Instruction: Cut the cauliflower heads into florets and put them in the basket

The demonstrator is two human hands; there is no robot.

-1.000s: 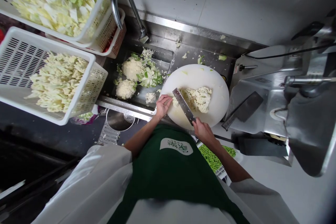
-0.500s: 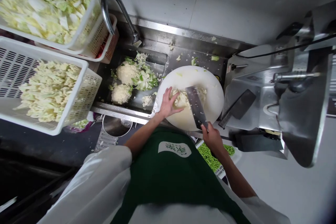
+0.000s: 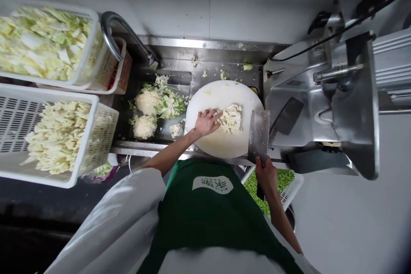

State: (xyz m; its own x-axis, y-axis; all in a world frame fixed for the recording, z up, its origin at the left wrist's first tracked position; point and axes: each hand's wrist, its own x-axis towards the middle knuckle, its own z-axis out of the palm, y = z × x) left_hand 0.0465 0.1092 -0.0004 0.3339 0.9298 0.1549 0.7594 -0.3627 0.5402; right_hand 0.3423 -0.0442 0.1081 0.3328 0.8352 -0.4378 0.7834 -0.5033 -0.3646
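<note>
My left hand (image 3: 207,123) is palm down over the white chopping board (image 3: 248,98), fingers spread wide. The fingertips reach the left side of the cut cauliflower (image 3: 231,119); I have no grip around it. The cauliflower lies in the middle of the board, a little right of centre, its cut faces showing, with small crumbs by my fingers.

My right hand (image 3: 267,174) is closed around the handle of a cleaver (image 3: 259,135), near the front edge of the steel worktop (image 3: 201,68). The broad blade points away from me and overlaps the board's right edge, well apart from the cauliflower; I cannot tell whether it touches the board.

Left of the board, in the sink (image 3: 165,137), two whole cauliflower heads (image 3: 144,127) sit one behind the other, with leafy trimmings (image 3: 171,106) beside them and a small floret (image 3: 175,130) nearer the board. The faucet (image 3: 112,34) arches over the sink's far left corner.

Farther left, a white basket (image 3: 77,171) holds cut florets (image 3: 59,137), and behind it another basket (image 3: 90,51) is heaped with chopped cabbage (image 3: 45,47). To the right of the board, a dark flat-bladed tool (image 3: 290,115) lies on the base of a metal slicing machine (image 3: 355,107). Below my right hand is a basket of chopped greens (image 3: 284,180).
</note>
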